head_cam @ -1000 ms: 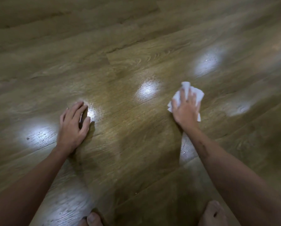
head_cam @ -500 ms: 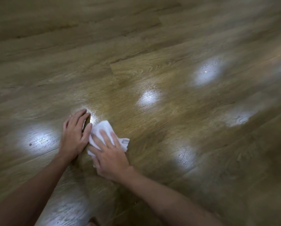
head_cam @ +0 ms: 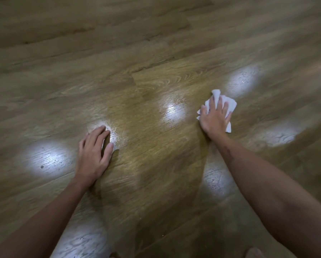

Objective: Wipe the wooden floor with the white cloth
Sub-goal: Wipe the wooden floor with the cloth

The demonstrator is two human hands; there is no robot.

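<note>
White cloth (head_cam: 228, 102) under right hand (head_cam: 214, 119) on wooden floor (head_cam: 156, 155)

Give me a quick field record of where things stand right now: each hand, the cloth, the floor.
left hand: flat on the floor, fingers straight, holding nothing
right hand: pressing the cloth down, fingers spread over it
cloth: white, crumpled, under the right hand, edges sticking out past the fingers
floor: wooden planks, glossy, with several bright light reflections
gap between hands: wide, a bright reflection lies between them
</note>
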